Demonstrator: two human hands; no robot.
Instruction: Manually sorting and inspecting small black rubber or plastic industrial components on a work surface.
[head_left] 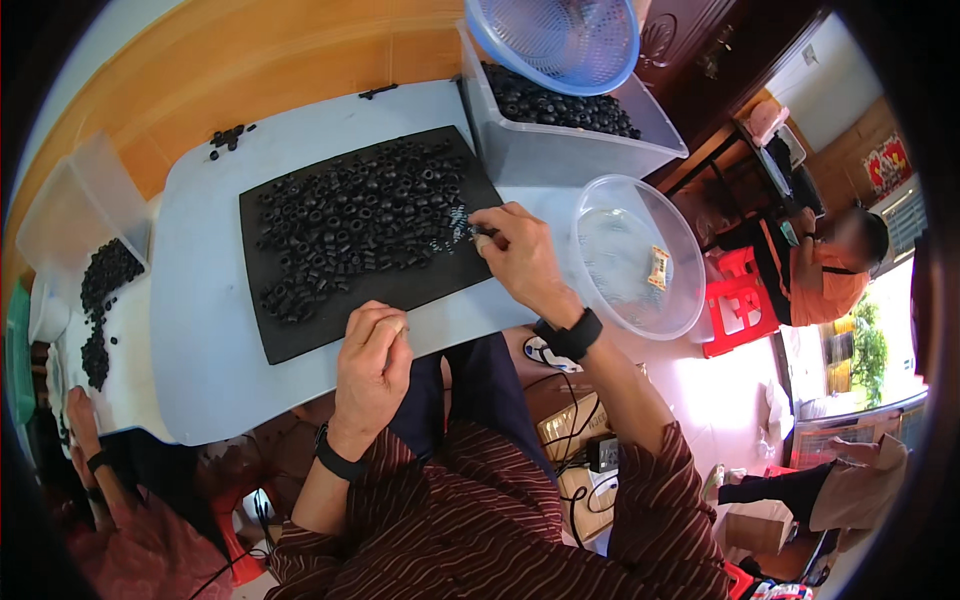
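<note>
A black mat (300, 343) lies on the pale table, covered by a wide heap of small black ring-shaped parts (350, 205). Toward the heap's right side is a little scatter of thin, shiny metal pieces (455, 232). Right beside these, my right hand (522, 255) is closed in a pinch, and a small dark piece shows at its fingertips. My left hand (372, 365) is at the mat's near edge, fingers curled and pressed together; whatever they may hold is hidden.
A grey bin (560, 150) of black parts stands behind, with a blue basket (555, 40) on top. Right of the mat is a clear round tub (640, 320) with a small wrapped packet (658, 268). Another person's hand (82, 415) is at left, near a tipped clear box (85, 205).
</note>
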